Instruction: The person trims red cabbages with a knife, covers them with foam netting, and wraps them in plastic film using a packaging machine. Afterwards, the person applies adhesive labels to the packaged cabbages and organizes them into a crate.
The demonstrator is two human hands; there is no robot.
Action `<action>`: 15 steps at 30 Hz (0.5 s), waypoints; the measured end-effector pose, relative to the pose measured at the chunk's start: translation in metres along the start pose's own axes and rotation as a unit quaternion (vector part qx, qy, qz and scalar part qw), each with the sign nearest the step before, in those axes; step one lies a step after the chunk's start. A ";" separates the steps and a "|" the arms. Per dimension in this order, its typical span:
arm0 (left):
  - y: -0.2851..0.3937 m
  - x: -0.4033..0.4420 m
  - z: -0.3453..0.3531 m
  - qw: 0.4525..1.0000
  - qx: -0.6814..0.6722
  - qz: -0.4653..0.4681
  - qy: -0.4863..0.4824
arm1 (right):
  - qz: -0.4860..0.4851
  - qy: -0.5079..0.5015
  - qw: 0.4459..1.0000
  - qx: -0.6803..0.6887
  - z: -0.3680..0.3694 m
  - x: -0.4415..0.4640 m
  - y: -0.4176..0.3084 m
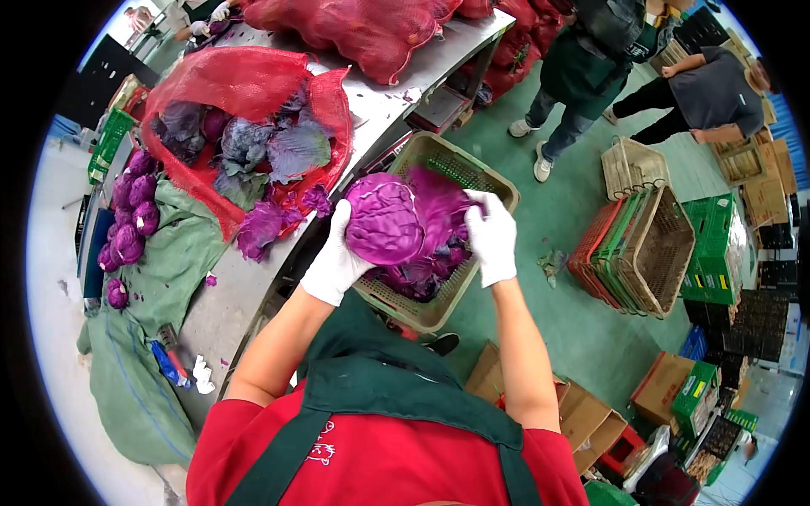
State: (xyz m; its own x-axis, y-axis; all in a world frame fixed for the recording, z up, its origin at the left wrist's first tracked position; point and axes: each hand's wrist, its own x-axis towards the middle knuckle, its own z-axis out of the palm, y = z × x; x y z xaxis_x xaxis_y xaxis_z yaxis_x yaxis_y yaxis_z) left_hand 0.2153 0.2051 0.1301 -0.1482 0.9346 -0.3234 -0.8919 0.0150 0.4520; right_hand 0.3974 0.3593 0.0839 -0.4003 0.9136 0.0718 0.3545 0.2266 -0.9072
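Cabbage head (384,221): a round purple one, held in the air over the crate; its surface shows smooth and veined, so I judge that much of its loose outside is already off.
Left hand (336,260): white-gloved, it grasps the head from the left and below; some of its fingers are hidden.
Right hand (492,234): also white-gloved, its fingers bent at the edge of a purple leaf (437,207), which they seem to grasp; the leaf is blurred, and I cannot tell if it is joined to the head or free.
Crate (504,187): below the hands, it contains many torn leaves (413,282), apparently from work already done.
Smooth heads (126,243): a group lies beside the green cloth (181,253) on the left; in my judgement these are finished.
Red mesh bag (219,76): it lies on the metal table (371,110) with a wide mouth; inside are leafy heads (245,145), dark and loose outside, apparently not yet handled.
Red sack (354,34): farther along the table, it looks full, so a good part seems to remain.
Co-worker (582,80): stands on the floor beyond, well apart from the crate.
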 end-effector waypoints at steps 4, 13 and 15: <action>0.007 -0.006 0.000 0.998 0.053 0.013 0.009 | -0.088 -0.050 0.985 -0.138 -0.021 -0.001 -0.021; 0.014 -0.008 0.022 0.818 0.538 0.192 0.067 | -0.132 -0.213 0.965 -0.077 -0.021 -0.014 -0.107; 0.016 -0.006 0.020 0.827 0.527 0.181 0.066 | -0.180 -0.185 0.959 -0.121 -0.016 -0.015 -0.102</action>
State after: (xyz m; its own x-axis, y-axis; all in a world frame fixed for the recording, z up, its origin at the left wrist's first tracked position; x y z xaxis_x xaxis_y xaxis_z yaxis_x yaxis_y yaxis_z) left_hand 0.2101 0.2066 0.1563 -0.4323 0.8995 -0.0641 0.0802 0.1092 0.9908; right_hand 0.3805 0.3273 0.1819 -0.7898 0.5894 0.1697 0.3046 0.6170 -0.7256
